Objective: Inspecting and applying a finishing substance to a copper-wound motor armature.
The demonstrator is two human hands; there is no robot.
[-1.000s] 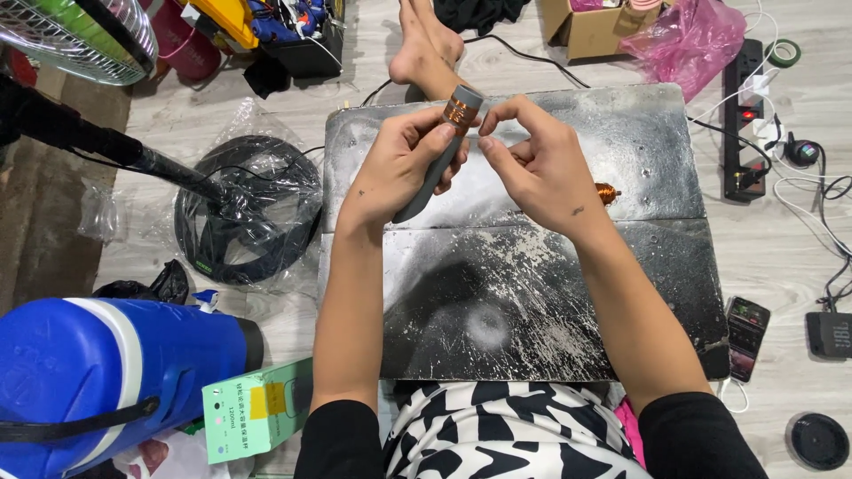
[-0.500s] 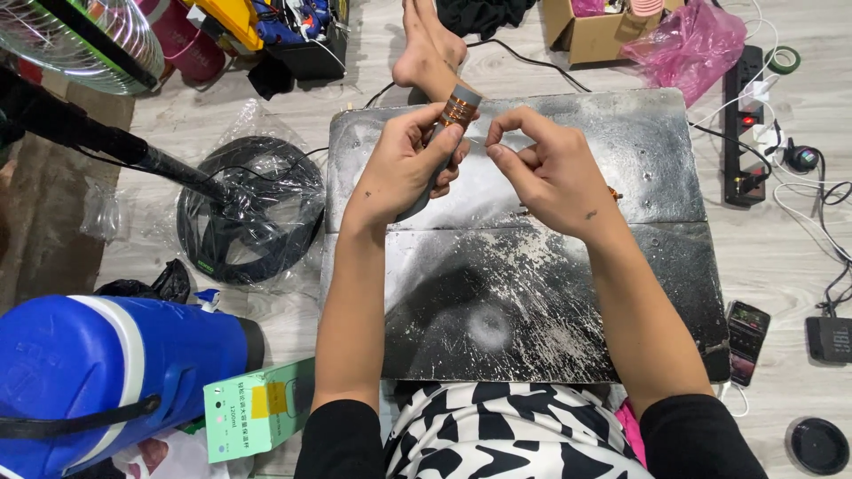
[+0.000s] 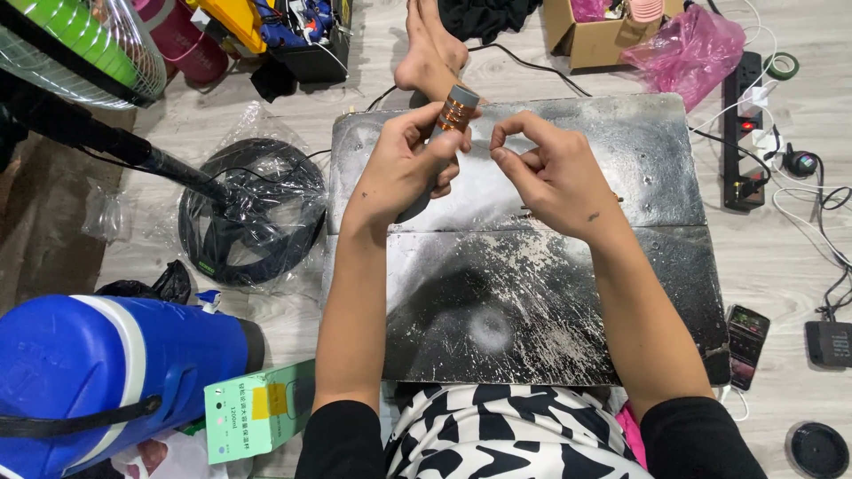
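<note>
My left hand (image 3: 410,165) grips a dark grey rod (image 3: 451,113) wound with copper wire near its upper end, held slanted above a worn metal-grey work board (image 3: 639,168). My right hand (image 3: 548,174) is just right of the rod's coil, thumb and forefinger pinched together. Whether a fine wire sits between those fingertips is too small to tell. Both hands hover over the upper half of the board.
A fan's black stand and round base wrapped in plastic (image 3: 253,213) lie left. A blue jug (image 3: 106,377) and green box (image 3: 257,410) sit lower left. Another person's bare feet (image 3: 430,49) rest beyond the board. A power strip (image 3: 744,133), cables and phone (image 3: 747,333) are right.
Both hands have stayed over the board. My right hand has drawn slightly away from the coil to the right, with its fingers now pinched.
</note>
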